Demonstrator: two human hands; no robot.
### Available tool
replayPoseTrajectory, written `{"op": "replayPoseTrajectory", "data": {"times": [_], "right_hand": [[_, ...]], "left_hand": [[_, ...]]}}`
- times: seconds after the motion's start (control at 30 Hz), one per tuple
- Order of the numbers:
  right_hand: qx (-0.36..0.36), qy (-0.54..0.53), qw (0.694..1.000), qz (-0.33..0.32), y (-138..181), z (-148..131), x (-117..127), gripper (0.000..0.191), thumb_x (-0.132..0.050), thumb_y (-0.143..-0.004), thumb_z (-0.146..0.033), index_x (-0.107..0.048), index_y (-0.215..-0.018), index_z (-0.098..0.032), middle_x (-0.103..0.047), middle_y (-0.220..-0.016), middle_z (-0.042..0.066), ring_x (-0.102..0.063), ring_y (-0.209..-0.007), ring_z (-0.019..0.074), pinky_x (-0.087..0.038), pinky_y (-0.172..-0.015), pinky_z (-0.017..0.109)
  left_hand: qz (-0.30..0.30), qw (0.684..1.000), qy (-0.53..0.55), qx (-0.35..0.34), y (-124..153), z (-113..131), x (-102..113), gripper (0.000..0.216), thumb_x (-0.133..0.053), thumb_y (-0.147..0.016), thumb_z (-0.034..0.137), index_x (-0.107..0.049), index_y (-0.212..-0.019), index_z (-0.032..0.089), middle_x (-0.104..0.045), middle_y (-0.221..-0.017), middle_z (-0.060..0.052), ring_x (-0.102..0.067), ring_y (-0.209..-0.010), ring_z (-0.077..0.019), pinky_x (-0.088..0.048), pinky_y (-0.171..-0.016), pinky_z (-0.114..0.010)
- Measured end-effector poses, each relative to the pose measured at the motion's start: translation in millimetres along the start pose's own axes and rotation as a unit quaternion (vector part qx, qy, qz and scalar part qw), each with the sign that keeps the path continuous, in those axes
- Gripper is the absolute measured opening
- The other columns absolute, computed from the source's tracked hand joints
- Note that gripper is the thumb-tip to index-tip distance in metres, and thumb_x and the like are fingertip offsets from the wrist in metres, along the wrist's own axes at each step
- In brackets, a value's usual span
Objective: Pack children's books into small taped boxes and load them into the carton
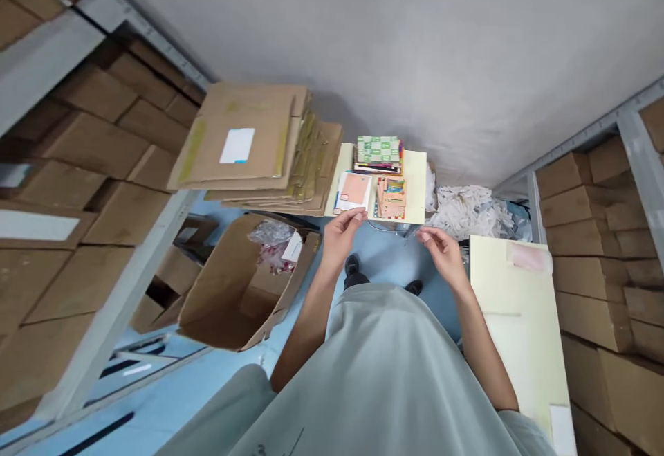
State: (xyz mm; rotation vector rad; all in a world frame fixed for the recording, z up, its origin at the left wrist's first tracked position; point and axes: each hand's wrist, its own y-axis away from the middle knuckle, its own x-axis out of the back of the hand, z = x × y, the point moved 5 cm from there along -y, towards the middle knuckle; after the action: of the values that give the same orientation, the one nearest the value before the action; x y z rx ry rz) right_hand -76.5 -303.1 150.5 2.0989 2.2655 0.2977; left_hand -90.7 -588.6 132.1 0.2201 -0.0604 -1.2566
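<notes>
My left hand (343, 230) is raised in front of me with its fingertips pinched, just below a pink card (353, 192) on a small pale yellow table (416, 186). My right hand (438, 248) is level with it, fingers also pinched. A thin clear film (393, 230), faint and hard to make out, seems stretched between the two hands. On the table beyond lie a green checkered pack (378, 148) and an orange stack of printed items (391, 198).
A pile of flattened cartons (249, 144) leans left of the table. An open cardboard box (233, 297) holding plastic bags (270, 238) sits on the blue floor. White crumpled paper (469, 210) lies right; a pale board (519, 331) stands beside my right arm. Shelves of cartons (93, 158) flank both sides.
</notes>
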Motion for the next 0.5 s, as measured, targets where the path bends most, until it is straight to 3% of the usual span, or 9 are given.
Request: {"op": "replayPoseTrajectory", "data": {"times": [0.17,0.27,0.37,0.43,0.5], "right_hand": [[0.024,0.009,0.995,-0.095,-48.7,-25.6,-146.9,0.046,-0.077,-0.096,-0.069,-0.081,-0.115,-0.028,-0.087,-0.113,0.009,-0.082,-0.105,0.0293,-0.066,-0.104,0.048],[0.022,-0.003,0.988,-0.153,-77.6,-31.4,-239.0,0.045,-0.078,-0.096,-0.066,-0.081,-0.116,-0.026,-0.086,-0.111,0.009,-0.082,-0.104,0.027,-0.065,-0.105,0.046],[0.015,-0.004,0.983,-0.181,-103.3,-31.9,-316.3,0.043,-0.079,-0.094,-0.063,-0.08,-0.116,-0.026,-0.086,-0.115,0.009,-0.082,-0.11,0.0277,-0.066,-0.104,0.045],[0.006,0.002,0.984,-0.179,-120.1,-28.9,-355.8,0.041,-0.08,-0.092,-0.06,-0.079,-0.115,-0.026,-0.086,-0.117,0.009,-0.081,-0.114,0.0284,-0.066,-0.102,0.044],[-0.003,0.012,0.986,-0.167,-137.1,-23.1,-385.5,0.039,-0.08,-0.091,-0.056,-0.077,-0.115,-0.025,-0.085,-0.117,0.009,-0.081,-0.116,0.0278,-0.066,-0.102,0.042]], "left_hand": [[0.035,0.998,0.051,-0.018,-28.7,15.8,112.8,0.044,-0.09,-0.09,0.058,-0.086,-0.117,0.023,-0.085,-0.12,-0.011,-0.081,-0.118,-0.03,-0.064,-0.112,-0.047],[0.077,0.994,0.077,-0.025,-46.4,21.5,192.0,0.047,-0.089,-0.09,0.056,-0.083,-0.124,0.024,-0.083,-0.131,-0.012,-0.08,-0.123,-0.0293,-0.064,-0.111,-0.045],[0.12,0.986,0.116,-0.02,-69.2,17.2,262.7,0.05,-0.092,-0.088,0.053,-0.078,-0.129,0.027,-0.078,-0.143,-0.013,-0.077,-0.131,-0.0288,-0.061,-0.117,-0.046],[0.129,0.979,0.156,-0.012,-88.7,9.0,294.7,0.051,-0.093,-0.085,0.05,-0.076,-0.127,0.027,-0.077,-0.146,-0.013,-0.076,-0.134,-0.0285,-0.059,-0.121,-0.047],[0.129,0.971,0.2,-0.004,-110.7,-1.9,312.7,0.05,-0.095,-0.082,0.047,-0.074,-0.121,0.026,-0.077,-0.143,-0.014,-0.077,-0.132,-0.028,-0.057,-0.123,-0.049]]}}
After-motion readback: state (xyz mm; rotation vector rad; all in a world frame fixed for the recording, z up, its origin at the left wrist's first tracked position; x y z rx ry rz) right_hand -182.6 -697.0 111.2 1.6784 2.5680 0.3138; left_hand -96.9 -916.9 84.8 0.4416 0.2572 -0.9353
